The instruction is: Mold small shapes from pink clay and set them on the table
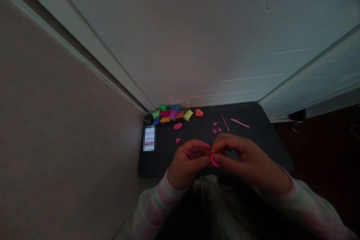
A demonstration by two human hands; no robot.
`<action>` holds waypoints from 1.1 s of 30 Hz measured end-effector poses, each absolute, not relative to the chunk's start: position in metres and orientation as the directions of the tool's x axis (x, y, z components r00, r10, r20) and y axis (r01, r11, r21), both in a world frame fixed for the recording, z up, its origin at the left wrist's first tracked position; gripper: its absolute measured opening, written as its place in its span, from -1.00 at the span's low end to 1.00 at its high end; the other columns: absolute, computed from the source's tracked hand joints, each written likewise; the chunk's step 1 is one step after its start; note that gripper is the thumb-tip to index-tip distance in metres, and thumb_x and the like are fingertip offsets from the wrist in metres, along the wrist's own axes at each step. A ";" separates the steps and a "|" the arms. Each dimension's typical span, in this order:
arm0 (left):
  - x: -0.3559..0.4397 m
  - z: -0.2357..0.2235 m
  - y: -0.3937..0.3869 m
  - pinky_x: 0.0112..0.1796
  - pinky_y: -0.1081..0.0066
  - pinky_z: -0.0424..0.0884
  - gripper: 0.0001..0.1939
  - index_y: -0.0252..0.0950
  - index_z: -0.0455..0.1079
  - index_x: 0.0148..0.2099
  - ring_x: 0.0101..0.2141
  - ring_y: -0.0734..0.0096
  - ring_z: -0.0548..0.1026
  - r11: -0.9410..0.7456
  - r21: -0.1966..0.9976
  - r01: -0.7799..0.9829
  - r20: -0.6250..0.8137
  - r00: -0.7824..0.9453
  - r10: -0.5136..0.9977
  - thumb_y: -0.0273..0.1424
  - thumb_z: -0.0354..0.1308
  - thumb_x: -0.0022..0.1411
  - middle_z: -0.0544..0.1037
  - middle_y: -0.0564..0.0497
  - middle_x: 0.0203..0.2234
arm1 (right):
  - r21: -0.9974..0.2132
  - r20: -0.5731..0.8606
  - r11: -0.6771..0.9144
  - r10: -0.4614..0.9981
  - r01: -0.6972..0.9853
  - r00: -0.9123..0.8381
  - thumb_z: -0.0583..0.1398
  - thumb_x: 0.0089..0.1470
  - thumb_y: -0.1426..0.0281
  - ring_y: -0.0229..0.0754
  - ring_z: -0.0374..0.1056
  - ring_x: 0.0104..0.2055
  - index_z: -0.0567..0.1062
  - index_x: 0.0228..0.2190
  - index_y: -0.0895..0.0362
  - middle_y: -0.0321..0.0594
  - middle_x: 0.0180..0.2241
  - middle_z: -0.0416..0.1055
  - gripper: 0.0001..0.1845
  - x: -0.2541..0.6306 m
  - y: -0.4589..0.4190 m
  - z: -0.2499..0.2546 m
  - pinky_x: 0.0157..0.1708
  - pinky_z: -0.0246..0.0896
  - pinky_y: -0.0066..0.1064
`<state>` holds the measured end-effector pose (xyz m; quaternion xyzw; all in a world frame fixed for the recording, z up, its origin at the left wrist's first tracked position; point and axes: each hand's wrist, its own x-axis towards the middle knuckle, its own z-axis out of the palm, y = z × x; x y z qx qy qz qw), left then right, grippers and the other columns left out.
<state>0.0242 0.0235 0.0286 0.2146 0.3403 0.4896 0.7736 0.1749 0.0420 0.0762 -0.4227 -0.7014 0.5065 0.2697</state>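
Between my two hands is a small pink piece of modelling clay (215, 160), curved and rounded, held above the near part of a dark table. My left hand (189, 163) pinches its left side with thumb and fingers. From the right, my right hand (244, 159) has thumb and forefinger closed on it. Just beyond my fingers lie several little pink clay bits (214, 131). A thin pink stick tool (225, 123) and a flat pink modelling knife (240, 123) rest to the right of them. A larger pink clay lump (178, 126) lies further left, with a smaller pink piece (177, 140) nearer me.
Several colourful clay packets (173, 114) are heaped at the table's back left, beside an orange lump (199, 112). A lit, blurred phone-like screen (149, 138) lies at the left edge. The dark table (160, 167) stands against a pale panel (168, 45) and a wall.
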 end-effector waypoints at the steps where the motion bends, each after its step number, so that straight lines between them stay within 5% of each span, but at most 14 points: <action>1: 0.024 0.028 0.023 -0.54 0.55 0.36 -0.77 -0.33 0.44 -0.44 -0.60 0.56 0.44 0.439 0.658 -0.611 -0.324 0.297 0.898 -0.55 0.33 -0.28 0.52 0.09 -0.61 | -0.938 -0.053 0.130 0.862 0.321 -0.504 0.15 -0.03 0.45 -0.32 0.24 -0.45 0.40 -0.54 0.13 -0.32 -0.53 0.32 -0.91 0.175 0.042 0.076 -0.42 0.13 -0.49; 22: 0.026 0.028 0.024 -0.56 0.59 0.36 -0.76 -0.34 0.45 -0.45 -0.61 0.58 0.44 0.500 0.564 -0.657 -0.326 0.379 0.866 -0.57 0.34 -0.30 0.53 0.08 -0.60 | -0.966 -0.045 0.093 0.860 0.242 -0.509 0.18 -0.04 0.47 -0.32 0.26 -0.44 0.45 -0.56 0.14 -0.32 -0.53 0.36 -0.89 0.177 0.042 0.071 -0.41 0.14 -0.48; 33: 0.024 0.026 0.026 -0.54 0.61 0.35 -0.78 -0.33 0.45 -0.44 -0.60 0.61 0.43 0.420 0.618 -0.665 -0.282 0.311 0.908 -0.62 0.30 -0.25 0.53 0.11 -0.61 | -0.935 -0.040 0.134 0.882 0.330 -0.470 0.18 -0.05 0.44 -0.31 0.24 -0.45 0.42 -0.54 0.13 -0.33 -0.53 0.35 -0.93 0.176 0.043 0.069 -0.44 0.10 -0.47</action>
